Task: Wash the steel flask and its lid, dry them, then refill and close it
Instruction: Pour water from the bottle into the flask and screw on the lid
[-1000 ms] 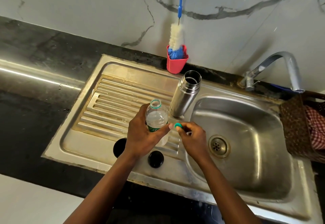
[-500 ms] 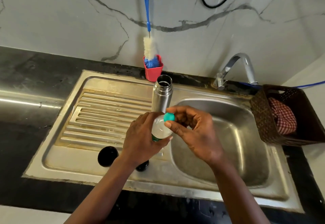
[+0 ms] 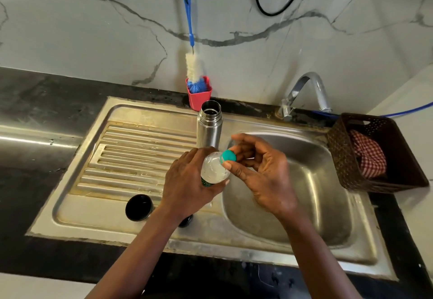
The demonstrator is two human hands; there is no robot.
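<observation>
left hand (image 3: 187,181) gripping plastic bottle (image 3: 214,169) | right hand (image 3: 264,176) pinching teal cap (image 3: 228,156) at bottle mouth | steel flask (image 3: 209,125) upright, open, just behind left hand | black lid (image 3: 139,207) beside left wrist on drainboard (image 3: 131,153)

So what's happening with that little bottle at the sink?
A person's left hand grips a small plastic bottle at the sink, while the right hand pinches a teal cap at the bottle's mouth. The steel flask stands upright and open just behind. A black lid lies on the drainboard, so the flask is not closed yet.
</observation>
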